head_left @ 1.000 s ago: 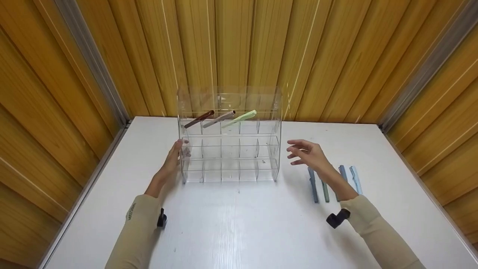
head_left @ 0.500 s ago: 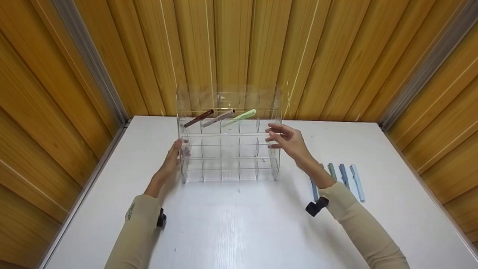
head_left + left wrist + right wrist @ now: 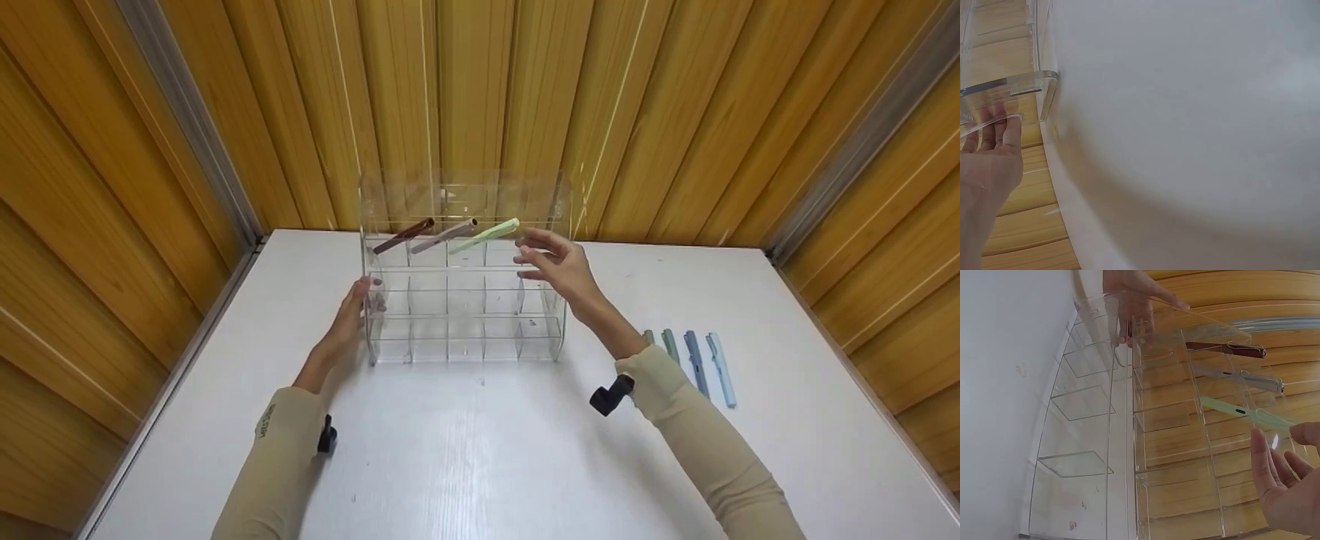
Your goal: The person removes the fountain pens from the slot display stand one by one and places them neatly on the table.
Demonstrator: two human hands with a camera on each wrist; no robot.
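Clear acrylic pen rack (image 3: 465,300) stands at the back of the white table (image 3: 480,450), three tiers of small compartments; a brown pen (image 3: 403,235), a grey pen (image 3: 442,235) and a pale green pen (image 3: 486,235) lean in its top row. Left hand (image 3: 346,322) lies with straight fingers against the rack's left wall. Right hand (image 3: 559,262), fingers spread and holding nothing, hovers just beside the green pen's tip.

Four pens (image 3: 694,358) lie on white table (image 3: 480,465) — wood-panelled walls (image 3: 675,112) behind.
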